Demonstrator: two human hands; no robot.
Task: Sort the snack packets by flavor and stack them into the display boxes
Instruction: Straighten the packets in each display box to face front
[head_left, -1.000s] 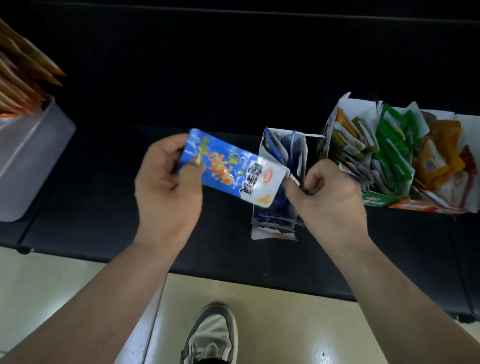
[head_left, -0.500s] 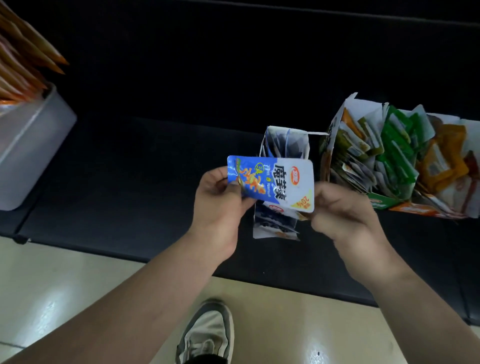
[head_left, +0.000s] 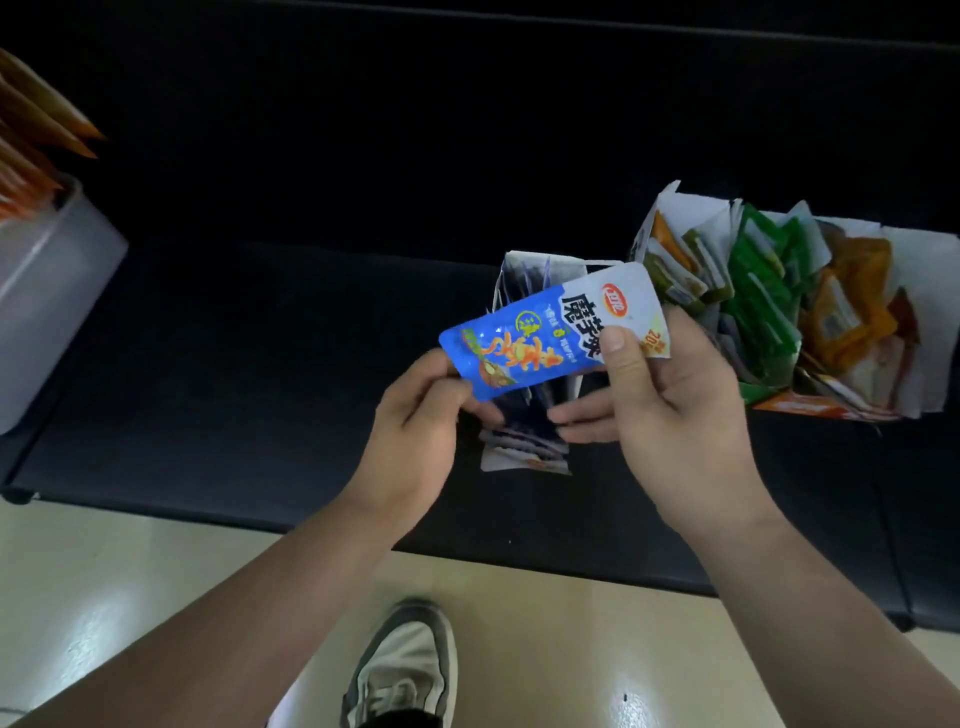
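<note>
- A pale bin sits at the bench's left edge. Long orange packs stick up out of it and lean to the right.
- The left hand hangs above the bench's front edge with its fingers curled. Its fingertips meet the blue end of the packet. Blur hides whether they pinch it or only touch it, so I cannot tell.
- A grey and white shoe stands on the shiny floor, below the bench's front edge and between the two forearms.
- The packet is blue at one end and white at the other. It is held in the air, tilted, with the white end higher and to the right. It hangs over the box, above the middle of the bench.
- The box is white and blue and stands on the bench under the packet. Blue packs stand packed on edge inside it.
- The right hand holds the packet's white end. The thumb lies on the printed face and the fingers sit behind. Its lower fingers stretch left towards the box.
- More boxes stand side by side towards the bench's right edge, just beside the blue box. They are crammed with olive, green and orange sachets that splay out loosely.
</note>
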